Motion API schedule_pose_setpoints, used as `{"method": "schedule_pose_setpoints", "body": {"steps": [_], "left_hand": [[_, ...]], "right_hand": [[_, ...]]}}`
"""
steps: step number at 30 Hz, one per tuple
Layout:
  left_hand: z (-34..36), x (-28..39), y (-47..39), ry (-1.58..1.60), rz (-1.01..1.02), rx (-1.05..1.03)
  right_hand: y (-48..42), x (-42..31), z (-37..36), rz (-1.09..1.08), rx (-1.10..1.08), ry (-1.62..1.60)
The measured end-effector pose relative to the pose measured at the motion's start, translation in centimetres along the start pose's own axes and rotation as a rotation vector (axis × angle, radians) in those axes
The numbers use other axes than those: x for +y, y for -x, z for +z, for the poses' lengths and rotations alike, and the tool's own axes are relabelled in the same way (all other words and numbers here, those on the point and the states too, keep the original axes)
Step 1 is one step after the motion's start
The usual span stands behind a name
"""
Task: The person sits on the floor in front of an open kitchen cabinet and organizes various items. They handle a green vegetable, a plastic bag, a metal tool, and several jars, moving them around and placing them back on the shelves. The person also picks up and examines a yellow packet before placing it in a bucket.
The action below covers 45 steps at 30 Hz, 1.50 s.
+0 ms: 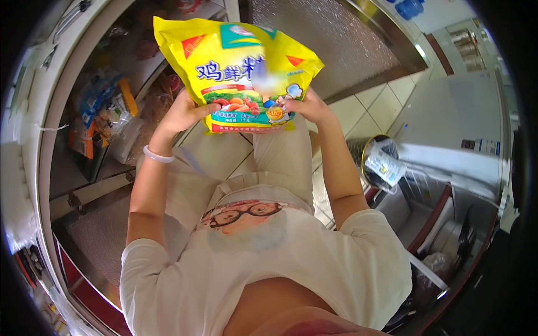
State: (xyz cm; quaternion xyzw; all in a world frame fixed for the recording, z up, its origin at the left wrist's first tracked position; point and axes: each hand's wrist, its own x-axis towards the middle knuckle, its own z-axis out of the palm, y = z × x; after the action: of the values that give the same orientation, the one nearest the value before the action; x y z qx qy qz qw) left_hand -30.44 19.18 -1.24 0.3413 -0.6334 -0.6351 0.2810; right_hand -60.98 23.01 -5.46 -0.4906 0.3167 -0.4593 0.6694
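Note:
A yellow plastic packet of seasoning [235, 84] is held up at the top middle of the head view, its printed front facing me. My left hand [185, 111] grips its lower left side, the thumb lying across the front. On the opposite side my right hand [309, 107] holds the lower right corner, thumb also on the front. Behind the packet the fingers of both hands are hidden. A pale bangle [158, 154] circles my left wrist. Just left of the packet is an open cabinet [90, 185] with packaged goods inside.
Blue and orange packages [98, 113] lie on the cabinet shelf. A textured cabinet door [328, 38] stands open beyond the packet. To my right are a waste bin [365, 157] with a wrapper on it and a grey-white appliance [454, 109]. Tiled floor [374, 105] shows between them.

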Motion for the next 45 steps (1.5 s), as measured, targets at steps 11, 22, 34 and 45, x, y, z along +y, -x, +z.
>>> {"method": "schedule_pose_setpoints", "body": {"steps": [11, 22, 34, 45], "left_hand": [[2.9, -8.5, -4.6, 0.381, 0.068, -0.115], [11.2, -11.6, -5.7, 0.081, -0.407, -0.197], [22.9, -12.9, -10.0, -0.019, -0.029, -0.236], [39.9, -12.7, -17.4, 0.116, -0.251, -0.636]], "right_hand": [[6.0, 1.3, -3.1, -0.316, 0.212, 0.049], [13.4, 6.8, -6.3, 0.0, 0.499, -0.201], [24.3, 4.0, -4.4, 0.202, 0.89, -0.44], [43.9, -3.1, -7.7, -0.234, 1.66, -0.106]]}}
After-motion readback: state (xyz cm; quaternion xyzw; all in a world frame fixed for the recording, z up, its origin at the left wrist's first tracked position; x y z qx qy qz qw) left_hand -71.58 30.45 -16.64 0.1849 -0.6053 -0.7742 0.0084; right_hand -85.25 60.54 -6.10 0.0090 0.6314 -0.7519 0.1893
